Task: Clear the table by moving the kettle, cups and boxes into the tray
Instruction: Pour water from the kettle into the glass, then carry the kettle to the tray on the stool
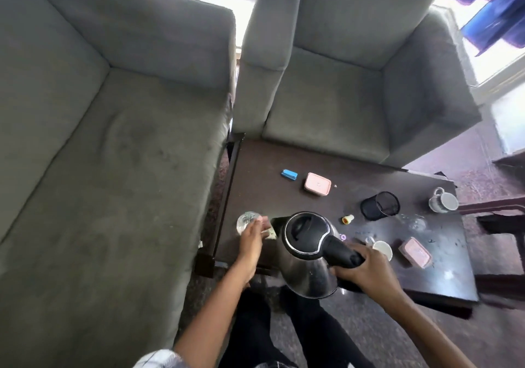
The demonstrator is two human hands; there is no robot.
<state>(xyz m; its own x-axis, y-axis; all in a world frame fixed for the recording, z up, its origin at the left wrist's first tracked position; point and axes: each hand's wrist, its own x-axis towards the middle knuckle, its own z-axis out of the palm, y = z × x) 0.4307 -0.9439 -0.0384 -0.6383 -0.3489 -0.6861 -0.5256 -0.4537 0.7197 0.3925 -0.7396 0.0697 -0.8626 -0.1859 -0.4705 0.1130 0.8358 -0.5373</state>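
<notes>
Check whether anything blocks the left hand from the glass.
Nothing visible does. The left hand is right beside the glass; the kettle, held by the right hand, is off to its right.

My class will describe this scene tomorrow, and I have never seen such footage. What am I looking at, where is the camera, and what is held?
No machine here: a person wears one camera on the head, looking down at their own hands. The right hand grips the handle of the steel kettle. The left hand reaches, fingers fairly straight, to a clear glass. On the dark table lie a blue box, a far pink box, a near pink box, a black mesh cup, a mug and a white cup. No tray shows.
</notes>
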